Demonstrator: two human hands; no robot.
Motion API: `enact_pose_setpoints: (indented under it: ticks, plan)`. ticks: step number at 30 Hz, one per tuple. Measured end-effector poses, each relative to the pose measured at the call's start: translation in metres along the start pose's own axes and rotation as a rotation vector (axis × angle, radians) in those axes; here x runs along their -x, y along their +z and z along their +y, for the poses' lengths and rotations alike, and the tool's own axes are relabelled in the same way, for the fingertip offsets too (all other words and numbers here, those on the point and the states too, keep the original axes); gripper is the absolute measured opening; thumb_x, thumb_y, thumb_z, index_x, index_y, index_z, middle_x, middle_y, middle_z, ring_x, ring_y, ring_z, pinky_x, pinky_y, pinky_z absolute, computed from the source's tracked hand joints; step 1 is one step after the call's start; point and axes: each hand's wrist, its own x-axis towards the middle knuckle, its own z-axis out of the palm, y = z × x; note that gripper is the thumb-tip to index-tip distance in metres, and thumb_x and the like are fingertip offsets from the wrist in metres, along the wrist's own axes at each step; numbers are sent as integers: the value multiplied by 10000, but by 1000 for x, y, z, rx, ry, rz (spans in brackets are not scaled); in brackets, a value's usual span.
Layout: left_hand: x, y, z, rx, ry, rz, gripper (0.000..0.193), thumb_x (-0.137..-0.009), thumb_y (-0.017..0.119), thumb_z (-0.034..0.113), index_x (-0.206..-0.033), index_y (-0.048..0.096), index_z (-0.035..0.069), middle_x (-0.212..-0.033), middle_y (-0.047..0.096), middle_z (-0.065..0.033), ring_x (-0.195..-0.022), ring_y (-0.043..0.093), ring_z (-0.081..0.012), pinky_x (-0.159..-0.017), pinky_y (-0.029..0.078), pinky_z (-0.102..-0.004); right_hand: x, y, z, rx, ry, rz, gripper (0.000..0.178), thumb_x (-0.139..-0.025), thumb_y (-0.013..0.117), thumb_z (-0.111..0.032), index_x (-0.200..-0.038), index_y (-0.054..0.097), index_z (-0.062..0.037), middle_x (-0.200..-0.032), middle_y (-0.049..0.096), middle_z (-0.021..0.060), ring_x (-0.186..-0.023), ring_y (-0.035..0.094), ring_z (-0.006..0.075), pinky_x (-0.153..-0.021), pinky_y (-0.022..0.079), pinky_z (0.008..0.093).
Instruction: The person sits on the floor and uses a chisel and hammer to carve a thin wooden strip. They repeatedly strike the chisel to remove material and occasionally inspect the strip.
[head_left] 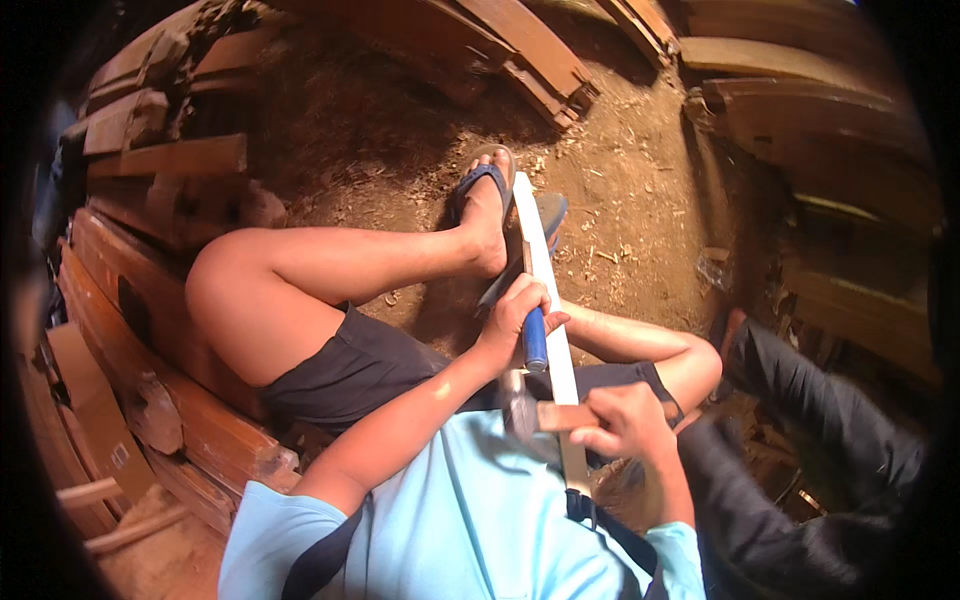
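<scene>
A long pale wooden strip (563, 378) runs along the middle, from beside my sandalled foot (488, 190) back over my lap toward my shirt. My left hand (518, 308) is closed around a chisel (535, 345) with a blue handle. Its narrow blade lies along the strip's left edge, pointing away from me; whether its tip touches the wood I cannot tell. In my right hand (632, 422) is a hammer (565, 416), gripped by its wooden handle. The hammer's metal head, slightly blurred, hangs just nearer to me than the butt of the chisel.
Stacked brown boards (190, 420) lie close on my left. More timber (530, 50) is at the far side, and planks (800, 110) are piled at the far right. Another person's dark trouser leg (820, 410) is close on my right. Wood shavings litter the dirt floor (630, 200).
</scene>
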Motion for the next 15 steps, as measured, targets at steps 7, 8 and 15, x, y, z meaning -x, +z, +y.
enact_pose_setpoints:
  ticks: [7, 8, 15]
  plan:
    - [11, -4, 1, 14, -31, -36, 274, -828, 751, 167, -821, 506, 44, -814, 480, -112, -710, 505, -274, -643, 427, -359, 6, 3, 11, -109, 102, -3, 571, -781, 688, -564, -639, 476, -53, -560, 457, 113, -487, 516, 317, -457, 385, 381]
    - [11, -4, 1, 21, -27, -34, 275, -826, 752, 156, -816, 501, 44, -818, 485, -102, -727, 504, -257, -663, 430, -344, 7, -2, 0, -4, -2, 18, 540, -719, 742, -551, -644, 493, -77, -557, 491, 93, -501, 547, 302, -459, 409, 393]
    - [18, -5, -9, -4, -47, -59, 274, -803, 764, 133, -810, 500, 60, -814, 478, -95, -757, 505, -260, -696, 441, -335, 0, 8, 6, -61, 116, -11, 495, -730, 733, -562, -697, 584, -91, -587, 543, 99, -532, 571, 322, -485, 441, 386]
